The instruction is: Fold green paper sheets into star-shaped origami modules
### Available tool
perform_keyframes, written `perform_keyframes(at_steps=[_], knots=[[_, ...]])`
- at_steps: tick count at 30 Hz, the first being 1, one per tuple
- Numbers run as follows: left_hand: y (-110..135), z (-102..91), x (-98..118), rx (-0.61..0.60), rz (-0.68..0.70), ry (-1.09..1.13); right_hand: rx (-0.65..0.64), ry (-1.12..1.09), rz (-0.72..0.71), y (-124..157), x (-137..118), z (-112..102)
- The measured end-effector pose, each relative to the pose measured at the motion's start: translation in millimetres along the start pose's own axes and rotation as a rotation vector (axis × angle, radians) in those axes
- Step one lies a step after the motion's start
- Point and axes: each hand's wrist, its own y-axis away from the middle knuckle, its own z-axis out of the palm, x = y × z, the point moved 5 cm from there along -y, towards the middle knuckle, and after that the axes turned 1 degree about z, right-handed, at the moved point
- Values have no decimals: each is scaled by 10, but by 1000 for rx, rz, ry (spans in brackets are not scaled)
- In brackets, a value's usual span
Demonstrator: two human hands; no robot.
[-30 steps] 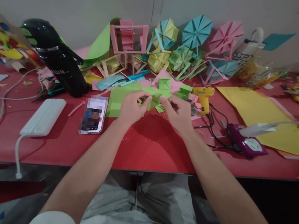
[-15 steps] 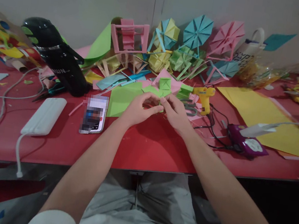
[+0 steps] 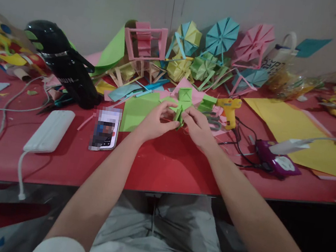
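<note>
Between both hands is a small folded piece of green paper (image 3: 179,117), held just above the red table (image 3: 162,167). My left hand (image 3: 158,120) pinches its left side with thumb and fingers. On the opposite side, my right hand (image 3: 196,123) has its fingertips closed on the same paper. Just beyond it lies a green folded paper square (image 3: 185,94), with another green folded piece (image 3: 207,103) to its right. A flat green sheet (image 3: 138,111) reaches under the left hand's side. Scissors (image 3: 215,123) lie partly hidden behind the right hand.
A yellow glue gun (image 3: 232,110) and its black cord are right of my hands. Left are a phone (image 3: 106,130), a white power bank (image 3: 50,131) and a leaning black bottle (image 3: 66,66). Colourful paper wheels (image 3: 222,35) line the wall. Yellow sheets (image 3: 298,136) and a purple power strip (image 3: 277,160) lie right.
The green folded paper has turned and spread between my fingers, so more of it shows. My fingertips have moved slightly apart. The things around have stayed in place.
</note>
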Motion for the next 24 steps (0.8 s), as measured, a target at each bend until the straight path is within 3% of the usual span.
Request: perform_keyframes(at_steps=[6, 11, 16, 24], knots=[[20, 30, -30, -31, 9, -222, -43, 157, -120, 10, -84, 32], [-4, -43, 32, 90, 142, -392, 16, 211, -81, 12, -73, 5], [-31, -61, 44, 86, 119, -293, 91, 200, -43, 4, -37, -44], [-27, -72, 3, 79, 32, -136, 74, 109, 4, -1, 45, -51]])
